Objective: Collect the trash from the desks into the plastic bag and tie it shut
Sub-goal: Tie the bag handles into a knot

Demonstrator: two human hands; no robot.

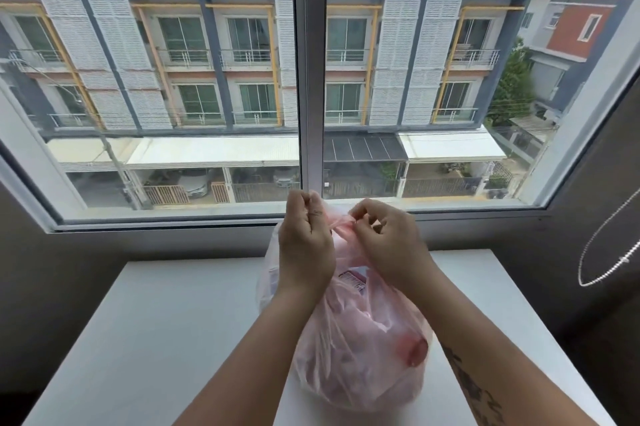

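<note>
One pink, see-through plastic bag (pixel 360 349) stands full on one white desk (pixel 166 321) set against a wall beneath a window (pixel 308 79) of two panes split by a single upright bar. It sits near the middle of the desktop, a little toward the right side. Two bare hands meet at its gathered top (pixel 341 223), which is drawn up into a twisted neck level with the window sill. The left hand (pixel 304 238) is closed tight, fingers curled in on a strip of the pink plastic, knuckles turned to the camera. The right hand (pixel 388 238) is partly closed, and its thumb and forefinger pinch the other end of the twisted plastic, with the remaining fingers bent loosely behind. The two hands are just beside each other, joined by the short span of bag between them. Whether a knot has formed there cannot be told, as the fingers cover it. Inside the bag, one round red item (pixel 414 351) presses against the right wall and one printed label (pixel 355 280) shows near the neck, while the rest of the contents are a pale blur. A dark tattoo (pixel 474 391) runs along the right forearm. One loop of bead chain (pixel 609 252) hangs at the right, well apart from the desk.
</note>
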